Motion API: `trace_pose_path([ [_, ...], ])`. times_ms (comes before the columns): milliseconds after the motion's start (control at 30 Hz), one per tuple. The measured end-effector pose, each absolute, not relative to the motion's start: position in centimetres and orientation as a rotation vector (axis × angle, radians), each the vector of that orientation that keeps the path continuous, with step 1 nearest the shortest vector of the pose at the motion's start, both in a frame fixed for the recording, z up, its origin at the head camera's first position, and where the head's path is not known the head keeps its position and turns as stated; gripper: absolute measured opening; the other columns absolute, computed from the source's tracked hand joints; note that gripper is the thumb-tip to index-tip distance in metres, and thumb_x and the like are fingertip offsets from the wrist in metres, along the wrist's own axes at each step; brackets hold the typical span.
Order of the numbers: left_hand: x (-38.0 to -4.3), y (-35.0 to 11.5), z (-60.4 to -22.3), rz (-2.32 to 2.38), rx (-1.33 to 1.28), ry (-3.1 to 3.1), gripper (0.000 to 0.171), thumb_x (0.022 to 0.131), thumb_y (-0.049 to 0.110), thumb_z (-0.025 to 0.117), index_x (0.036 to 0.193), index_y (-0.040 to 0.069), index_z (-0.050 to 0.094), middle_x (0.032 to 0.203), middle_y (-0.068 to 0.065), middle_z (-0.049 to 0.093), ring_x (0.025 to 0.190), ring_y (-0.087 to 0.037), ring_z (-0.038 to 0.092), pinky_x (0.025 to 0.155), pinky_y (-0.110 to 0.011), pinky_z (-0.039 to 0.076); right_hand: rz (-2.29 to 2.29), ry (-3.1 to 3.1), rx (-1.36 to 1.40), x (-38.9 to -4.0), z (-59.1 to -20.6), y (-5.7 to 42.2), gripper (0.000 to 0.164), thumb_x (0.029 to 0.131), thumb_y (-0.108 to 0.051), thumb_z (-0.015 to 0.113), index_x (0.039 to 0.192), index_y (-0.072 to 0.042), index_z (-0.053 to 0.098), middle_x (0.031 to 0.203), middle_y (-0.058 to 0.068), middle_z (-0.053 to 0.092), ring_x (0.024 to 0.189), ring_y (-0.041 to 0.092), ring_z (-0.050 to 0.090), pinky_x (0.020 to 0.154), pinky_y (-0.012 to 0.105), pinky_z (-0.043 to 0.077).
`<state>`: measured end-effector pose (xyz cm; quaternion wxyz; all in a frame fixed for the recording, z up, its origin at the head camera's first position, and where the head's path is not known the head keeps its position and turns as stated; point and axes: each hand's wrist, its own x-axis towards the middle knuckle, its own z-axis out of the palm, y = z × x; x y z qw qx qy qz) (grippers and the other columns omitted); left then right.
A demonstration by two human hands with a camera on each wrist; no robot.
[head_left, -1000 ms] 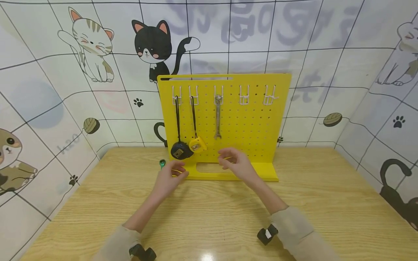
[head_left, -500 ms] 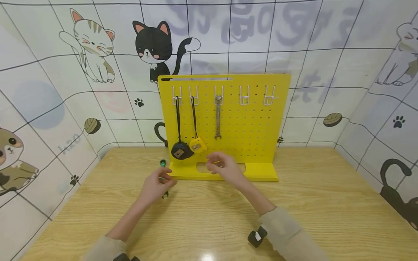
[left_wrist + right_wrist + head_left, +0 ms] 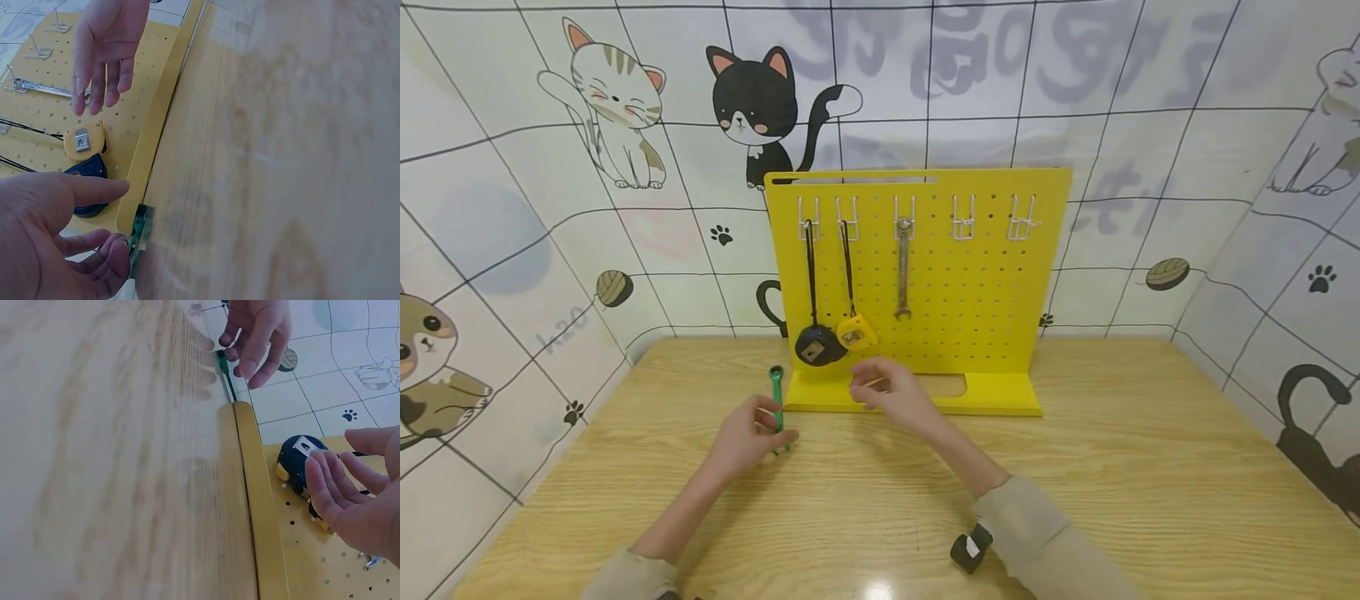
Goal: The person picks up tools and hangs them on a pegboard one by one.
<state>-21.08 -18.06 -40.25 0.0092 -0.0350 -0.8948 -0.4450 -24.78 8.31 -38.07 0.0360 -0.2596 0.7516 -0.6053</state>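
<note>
A green wrench (image 3: 777,388) lies on the table left of the yellow pegboard's base. My left hand (image 3: 747,435) is over its lower part, fingers loosely bent and thumb apart from them. In the left wrist view the fingertips are beside the green wrench (image 3: 141,228); whether they touch it I cannot tell. My right hand (image 3: 891,393) hovers in front of the base with relaxed fingers and holds nothing. Above it, a black tape measure (image 3: 818,345) and a yellow tape measure (image 3: 857,332) hang by cords, and a silver wrench (image 3: 903,271) hangs from the middle hook.
The yellow pegboard (image 3: 977,308) stands upright at the back of the wooden table (image 3: 1112,467). Two white hooks on its right side, including the far right hook (image 3: 1022,220), carry nothing. A cat-patterned cloth (image 3: 1112,167) covers the walls behind.
My left hand has moved left and toward me, from the base's left end to the green wrench, more of which now shows. The right hand has shifted left and slightly down.
</note>
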Motion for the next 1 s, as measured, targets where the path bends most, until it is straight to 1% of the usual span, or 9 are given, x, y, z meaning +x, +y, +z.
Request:
trace_pose_path([
  [133,-21.0,-18.1,-40.1,-1.334,-0.068,-2.841,0.052,0.080,0.016,0.086,0.114,-0.005,0.053,0.098,-0.017,0.063,0.087,-0.027,0.061,0.066,-0.035,0.053,-1.853,2.295,-0.785,-24.9,-38.1,7.3,0.034,0.098,-0.008,0.066,0.129,0.005,0.059,0.115,0.020,0.065,0.097,0.032,0.067,0.086,0.056,0.056],
  [233,-20.9,-18.2,-40.1,-1.295,-0.035,-2.863,0.051,0.078,0.015,0.087,0.111,-0.004,0.053,0.097,-0.015,0.064,0.087,-0.026,0.060,0.066,-0.034,0.052,-1.848,2.283,-0.774,-24.9,-38.1,6.5,0.035,0.098,-0.009,0.066,0.129,0.004,0.059,0.115,0.018,0.066,0.097,0.030,0.067,0.087,0.056,0.056],
  [400,-20.8,-18.3,-40.0,-1.261,-0.006,-2.879,0.047,0.080,0.011,0.084,0.113,-0.006,0.055,0.095,-0.015,0.064,0.082,-0.024,0.060,0.066,-0.034,0.053,-1.839,2.268,-0.763,-24.9,-38.1,5.5,0.031,0.098,-0.009,0.065,0.128,0.002,0.061,0.114,0.017,0.066,0.099,0.037,0.067,0.086,0.054,0.056],
  [500,-20.7,-18.5,-39.8,-1.207,0.038,-2.896,0.047,0.080,0.011,0.083,0.114,-0.009,0.057,0.096,-0.015,0.067,0.081,-0.023,0.061,0.067,-0.034,0.054,-1.835,2.265,-0.753,-24.9,-38.1,5.1,0.029,0.098,-0.009,0.066,0.126,0.000,0.063,0.114,0.017,0.067,0.098,0.038,0.067,0.086,0.054,0.057],
  [733,-20.8,-19.1,-39.5,-1.070,0.109,-2.943,0.042,0.077,0.014,0.081,0.107,-0.011,0.065,0.091,-0.011,0.071,0.079,-0.020,0.063,0.066,-0.034,0.054,-1.849,2.204,-0.733,-24.8,-38.2,4.1,0.030,0.097,-0.008,0.066,0.125,0.003,0.062,0.113,0.019,0.066,0.100,0.044,0.066,0.085,0.051,0.057],
  [900,-20.9,-19.7,-39.7,-1.079,0.104,-2.936,0.041,0.075,0.017,0.081,0.103,-0.010,0.068,0.089,-0.009,0.072,0.079,-0.020,0.065,0.067,-0.034,0.055,-1.832,2.156,-0.724,-25.3,-38.6,3.3,0.034,0.098,-0.008,0.065,0.128,0.007,0.059,0.113,0.018,0.066,0.097,0.034,0.069,0.083,0.044,0.059],
  [1000,-20.8,-19.9,-39.7,-1.120,0.104,-2.931,0.040,0.075,0.017,0.080,0.103,-0.009,0.069,0.088,-0.009,0.072,0.078,-0.019,0.065,0.065,-0.031,0.053,-1.807,2.141,-0.701,-25.4,-38.7,2.8,0.037,0.098,-0.010,0.065,0.129,0.008,0.058,0.112,0.017,0.067,0.093,0.029,0.070,0.081,0.041,0.059],
])
